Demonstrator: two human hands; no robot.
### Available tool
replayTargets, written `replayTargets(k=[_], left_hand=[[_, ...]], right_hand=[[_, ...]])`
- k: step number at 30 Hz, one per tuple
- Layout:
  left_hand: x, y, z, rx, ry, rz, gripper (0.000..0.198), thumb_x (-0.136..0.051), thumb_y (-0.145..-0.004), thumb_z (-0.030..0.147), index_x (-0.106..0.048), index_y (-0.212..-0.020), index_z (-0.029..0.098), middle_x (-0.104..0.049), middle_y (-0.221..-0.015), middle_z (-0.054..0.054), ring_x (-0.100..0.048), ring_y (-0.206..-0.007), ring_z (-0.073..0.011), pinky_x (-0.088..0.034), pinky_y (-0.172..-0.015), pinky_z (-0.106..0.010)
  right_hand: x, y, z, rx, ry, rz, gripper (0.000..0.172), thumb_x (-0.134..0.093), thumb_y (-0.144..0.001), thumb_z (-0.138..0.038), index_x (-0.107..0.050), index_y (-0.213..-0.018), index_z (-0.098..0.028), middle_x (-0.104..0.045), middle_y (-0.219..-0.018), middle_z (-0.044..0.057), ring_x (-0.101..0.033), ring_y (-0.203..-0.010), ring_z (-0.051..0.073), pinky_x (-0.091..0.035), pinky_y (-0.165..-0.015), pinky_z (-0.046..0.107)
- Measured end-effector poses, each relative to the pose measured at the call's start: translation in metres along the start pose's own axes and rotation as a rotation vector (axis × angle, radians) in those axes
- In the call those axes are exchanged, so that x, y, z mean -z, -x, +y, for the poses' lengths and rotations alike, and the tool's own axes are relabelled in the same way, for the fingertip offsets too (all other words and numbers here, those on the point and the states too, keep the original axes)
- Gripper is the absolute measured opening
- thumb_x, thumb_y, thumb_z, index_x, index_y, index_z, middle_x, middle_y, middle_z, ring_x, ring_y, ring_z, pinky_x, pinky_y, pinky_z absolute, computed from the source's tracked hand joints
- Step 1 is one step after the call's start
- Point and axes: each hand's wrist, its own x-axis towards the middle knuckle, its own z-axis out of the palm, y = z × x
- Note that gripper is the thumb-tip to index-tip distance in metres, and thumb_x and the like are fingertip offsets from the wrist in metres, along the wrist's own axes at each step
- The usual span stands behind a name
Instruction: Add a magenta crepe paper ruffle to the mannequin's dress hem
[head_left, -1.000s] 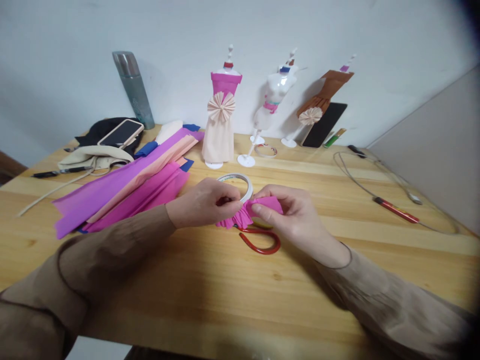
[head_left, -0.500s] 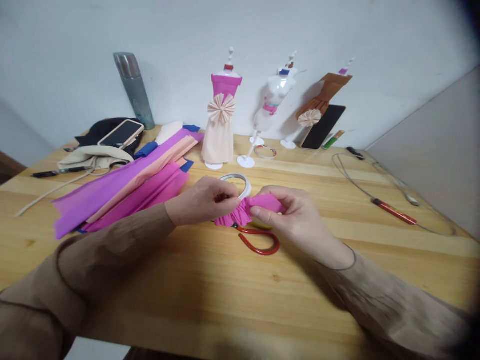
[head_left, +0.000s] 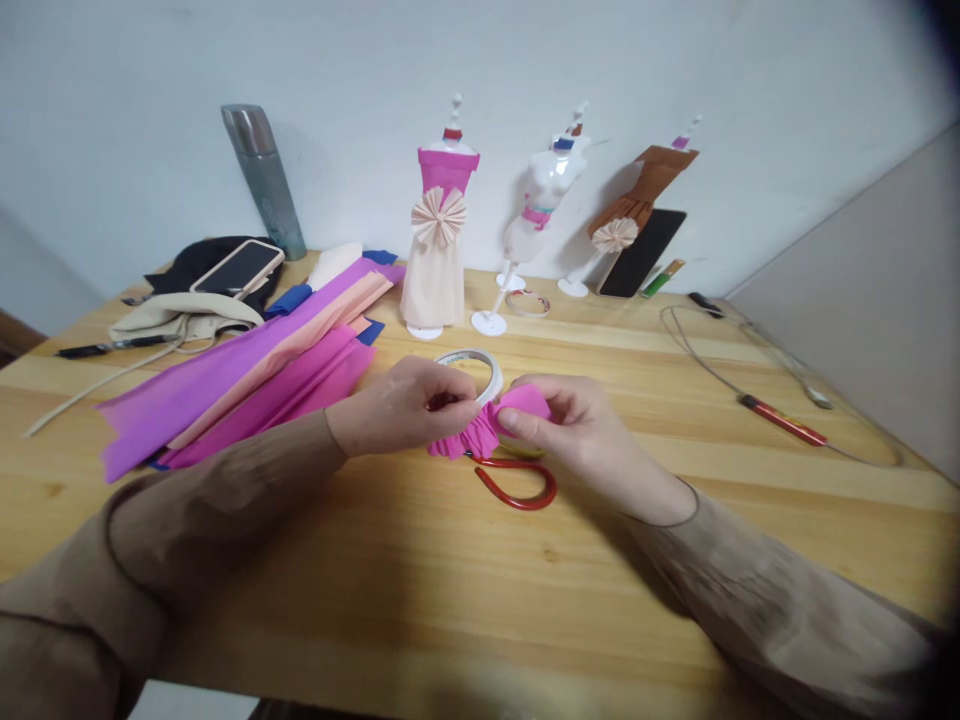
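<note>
Between my hands is a strip of bright pink crepe paper [head_left: 474, 438], gathered into small ruffles at its left part and smoother at its right end. My left hand [head_left: 411, 403] pinches the gathered part between thumb and fingers. My right hand [head_left: 577, 425] grips the smoother end, thumb in front. Just behind my left fingers a roll of white tape [head_left: 491, 372] lies on the table. Under the paper are scissors with red handles [head_left: 529, 497]; their blades are mostly hidden.
Sheets of purple, peach and pink paper [head_left: 247, 375] lie at left, near a phone [head_left: 238, 268] and a flask [head_left: 266, 190]. Small dress forms [head_left: 439, 230] stand along the wall, one in pink and cream. A cable with a red handle [head_left: 784, 420] lies at right.
The right end of the pink strip is now bunched shorter, and my right hand has come slightly closer to my left. The camera view has shifted a little.
</note>
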Motion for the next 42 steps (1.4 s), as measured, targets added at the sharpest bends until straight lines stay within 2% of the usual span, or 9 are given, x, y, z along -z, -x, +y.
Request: replayTargets(k=[11,22,27,31,37,42], left_hand=[[-0.004,0.0006,-0.0002,-0.003,-0.027,0.014,0.031,-0.046,-0.079,0.015,-0.027,-0.055,0.018,-0.026,-0.054,0.006,-0.028,-0.053,-0.0067,-0.021,-0.05,-0.024],[-0.007,0.001,-0.0013,-0.002,-0.11,0.019,0.03,-0.046,-0.08,0.018,-0.032,-0.054,0.017,-0.03,-0.053,0.006,-0.03,-0.053,-0.0068,-0.022,-0.05,-0.023],[-0.0068,0.0006,-0.0014,-0.007,-0.159,0.011,0.028,-0.046,-0.08,0.018,-0.033,-0.054,0.017,-0.034,-0.053,0.005,-0.031,-0.053,-0.0071,-0.023,-0.051,-0.023],[-0.007,0.0004,-0.001,-0.014,-0.184,-0.004,0.028,-0.045,-0.08,0.019,-0.035,-0.054,0.017,-0.036,-0.053,0.005,-0.032,-0.053,-0.0075,-0.024,-0.051,-0.024],[-0.0069,0.0005,-0.0014,-0.014,-0.132,-0.007,0.027,-0.047,-0.081,0.021,-0.04,-0.055,0.017,-0.036,-0.054,0.005,-0.033,-0.054,-0.0078,-0.025,-0.05,-0.023],[-0.0064,0.0005,-0.0033,-0.013,-0.069,0.001,0.027,-0.047,-0.08,0.019,-0.039,-0.055,0.016,-0.034,-0.054,0.006,-0.032,-0.054,-0.0071,-0.024,-0.05,-0.022]], right_hand=[[-0.0025,-0.0015,-0.0021,-0.043,0.057,-0.006,0.025,-0.068,-0.075,-0.038,-0.061,-0.064,-0.016,-0.051,-0.056,-0.003,-0.042,-0.053,0.009,-0.035,-0.047,0.022],[-0.0027,-0.0011,-0.0015,-0.099,0.069,0.002,0.025,-0.069,-0.072,-0.039,-0.063,-0.066,-0.015,-0.054,-0.058,-0.001,-0.043,-0.054,0.01,-0.036,-0.047,0.022],[-0.0024,-0.0001,0.0003,-0.037,0.195,0.045,0.026,-0.068,-0.073,-0.036,-0.059,-0.06,-0.015,-0.053,-0.056,-0.001,-0.043,-0.053,0.009,-0.034,-0.047,0.022],[-0.0025,0.0006,0.0019,0.027,0.28,0.063,0.021,-0.067,-0.075,-0.031,-0.062,-0.062,-0.015,-0.056,-0.057,0.0,-0.045,-0.054,0.01,-0.035,-0.048,0.022],[-0.0007,-0.0014,-0.0008,0.004,0.234,0.039,0.022,-0.067,-0.074,-0.035,-0.063,-0.064,-0.015,-0.057,-0.058,0.0,-0.046,-0.054,0.011,-0.037,-0.048,0.023],[0.0013,-0.0008,-0.0045,0.015,0.235,0.087,0.027,-0.062,-0.078,-0.038,-0.058,-0.062,-0.017,-0.055,-0.058,0.0,-0.046,-0.055,0.011,-0.037,-0.051,0.024]])
